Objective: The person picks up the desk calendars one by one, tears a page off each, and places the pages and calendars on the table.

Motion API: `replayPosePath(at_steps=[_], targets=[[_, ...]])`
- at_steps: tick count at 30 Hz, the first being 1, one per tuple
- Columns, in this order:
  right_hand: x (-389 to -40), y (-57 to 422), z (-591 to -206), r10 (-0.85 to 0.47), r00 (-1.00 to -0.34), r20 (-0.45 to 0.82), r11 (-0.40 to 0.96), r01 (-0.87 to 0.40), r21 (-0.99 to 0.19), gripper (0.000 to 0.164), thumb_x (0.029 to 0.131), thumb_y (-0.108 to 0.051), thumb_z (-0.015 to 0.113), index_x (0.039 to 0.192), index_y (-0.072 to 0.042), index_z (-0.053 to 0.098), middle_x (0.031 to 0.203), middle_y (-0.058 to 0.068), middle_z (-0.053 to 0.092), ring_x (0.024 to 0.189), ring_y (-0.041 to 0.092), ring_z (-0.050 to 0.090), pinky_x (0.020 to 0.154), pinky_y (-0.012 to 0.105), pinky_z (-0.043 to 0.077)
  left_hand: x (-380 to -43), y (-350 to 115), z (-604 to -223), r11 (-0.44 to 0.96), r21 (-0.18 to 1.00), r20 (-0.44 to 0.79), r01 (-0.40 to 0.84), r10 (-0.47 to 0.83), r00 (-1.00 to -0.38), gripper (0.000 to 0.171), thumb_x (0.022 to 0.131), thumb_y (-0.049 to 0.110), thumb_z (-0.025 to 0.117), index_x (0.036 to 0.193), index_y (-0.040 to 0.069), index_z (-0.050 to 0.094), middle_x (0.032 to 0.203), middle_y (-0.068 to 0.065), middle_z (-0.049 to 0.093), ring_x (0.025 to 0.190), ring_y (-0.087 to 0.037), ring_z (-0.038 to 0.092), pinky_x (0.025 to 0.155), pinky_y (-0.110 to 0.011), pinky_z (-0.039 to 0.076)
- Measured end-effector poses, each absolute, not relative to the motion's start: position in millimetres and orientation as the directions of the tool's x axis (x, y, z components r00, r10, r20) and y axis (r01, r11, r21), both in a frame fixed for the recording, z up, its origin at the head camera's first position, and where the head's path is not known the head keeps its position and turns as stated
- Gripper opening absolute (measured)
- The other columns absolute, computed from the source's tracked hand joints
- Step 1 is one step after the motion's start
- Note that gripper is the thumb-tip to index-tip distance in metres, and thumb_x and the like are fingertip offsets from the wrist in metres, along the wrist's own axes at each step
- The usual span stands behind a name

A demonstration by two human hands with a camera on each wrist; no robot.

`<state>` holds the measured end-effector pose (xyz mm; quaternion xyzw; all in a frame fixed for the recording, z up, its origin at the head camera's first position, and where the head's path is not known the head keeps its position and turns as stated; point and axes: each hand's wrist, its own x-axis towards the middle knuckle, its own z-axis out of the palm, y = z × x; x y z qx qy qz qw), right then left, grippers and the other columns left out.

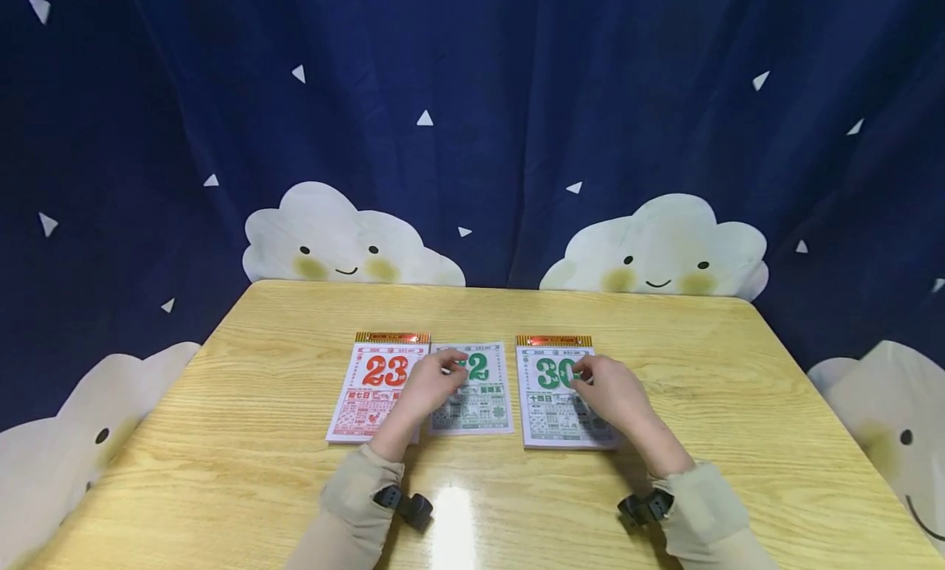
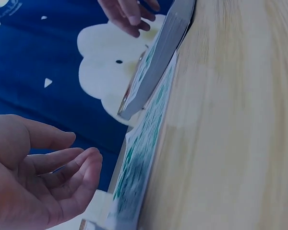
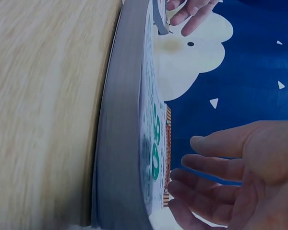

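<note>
A thick tear-off calendar pad (image 1: 362,414) showing a red 23 lies at the left, below an orange-and-red header strip. Beside it rests a loose calendar sheet (image 1: 476,408) with green print, its number partly covered by my left hand (image 1: 430,385). That hand hovers over the sheet with loosely bent fingers and nothing in them. To the right is a second calendar pad (image 1: 555,422) with a green 30. My right hand (image 1: 613,394) is held above this pad; in the right wrist view its fingers (image 3: 211,165) are relaxed and hold nothing.
The light wooden table (image 1: 221,439) carries the pads and the sheet near its middle. Behind it hangs a dark blue curtain (image 1: 472,78) with clouds and white triangles. Both wrists wear a black camera (image 1: 417,511) on a strap.
</note>
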<state>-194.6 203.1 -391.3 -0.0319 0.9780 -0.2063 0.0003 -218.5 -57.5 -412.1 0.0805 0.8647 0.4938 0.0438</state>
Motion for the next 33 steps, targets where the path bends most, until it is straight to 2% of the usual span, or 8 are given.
replayPosePath(at_steps=[7, 12, 15, 20, 26, 33], targets=[[-197.4, 213.3, -395.8, -0.003, -0.999, -0.036, 0.914, 0.012, -0.405, 0.034, 0.083, -0.019, 0.062, 0.109, 0.003, 0.059, 0.089, 0.012, 0.065, 0.074, 0.021, 0.059, 0.06, 0.036, 0.048, -216.9, -34.1, -415.4, 0.521, 0.848, -0.038, 0.096, 0.241, -0.97, 0.036, 0.084, 0.012, 0.058, 0.118, 0.001, 0.058, 0.09, -0.007, 0.062, 0.066, -0.018, 0.06, 0.052, -0.022, 0.046], [-197.6, 218.6, -398.1, 0.05, -0.996, -0.077, 0.91, 0.077, -0.406, 0.042, 0.083, -0.019, 0.062, 0.113, 0.008, 0.054, 0.09, 0.016, 0.063, 0.075, 0.023, 0.057, 0.064, 0.039, 0.048, -214.8, -15.3, -416.0, 0.532, 0.844, -0.083, 0.075, 0.266, -0.96, 0.041, 0.084, 0.013, 0.055, 0.123, 0.002, 0.053, 0.083, -0.005, 0.062, 0.056, -0.011, 0.051, 0.049, -0.022, 0.041], [-198.9, 221.4, -400.4, 0.069, -0.994, -0.082, 0.91, 0.096, -0.403, 0.045, 0.083, -0.02, 0.061, 0.114, 0.011, 0.052, 0.091, 0.019, 0.062, 0.077, 0.026, 0.057, 0.067, 0.041, 0.048, -214.9, -4.7, -416.6, 0.524, 0.85, -0.11, 0.053, 0.274, -0.955, 0.042, 0.083, 0.01, 0.054, 0.124, 0.0, 0.051, 0.08, -0.007, 0.063, 0.054, -0.012, 0.05, 0.051, -0.023, 0.04], [-200.8, 224.2, -405.6, 0.085, -0.986, -0.143, 0.876, 0.142, -0.461, 0.049, 0.083, -0.021, 0.062, 0.117, 0.012, 0.048, 0.097, 0.023, 0.061, 0.082, 0.028, 0.058, 0.069, 0.04, 0.049, -213.2, 9.6, -418.3, 0.506, 0.862, -0.147, 0.001, 0.252, -0.956, 0.046, 0.082, 0.008, 0.057, 0.126, -0.002, 0.048, 0.086, -0.008, 0.063, 0.061, -0.016, 0.058, 0.055, -0.023, 0.047], [-202.9, 227.4, -408.2, 0.106, -0.968, -0.226, 0.796, 0.219, -0.564, 0.053, 0.084, -0.021, 0.06, 0.123, 0.011, 0.043, 0.108, 0.028, 0.056, 0.091, 0.031, 0.057, 0.074, 0.04, 0.048, -210.2, 19.8, -419.7, 0.474, 0.879, -0.172, -0.053, 0.211, -0.962, 0.051, 0.08, 0.005, 0.061, 0.127, -0.005, 0.045, 0.091, -0.009, 0.057, 0.066, -0.017, 0.06, 0.055, -0.023, 0.053], [-205.1, 231.1, -411.8, 0.121, -0.969, -0.215, 0.756, 0.23, -0.613, 0.04, 0.085, -0.005, 0.05, 0.118, 0.016, 0.046, 0.111, 0.031, 0.053, 0.097, 0.036, 0.053, 0.082, 0.044, 0.046, -211.9, 30.1, -422.9, 0.547, 0.831, -0.194, -0.099, 0.118, -0.974, 0.052, 0.077, 0.002, 0.06, 0.126, -0.009, 0.045, 0.09, -0.009, 0.058, 0.072, -0.016, 0.056, 0.059, -0.023, 0.049]])
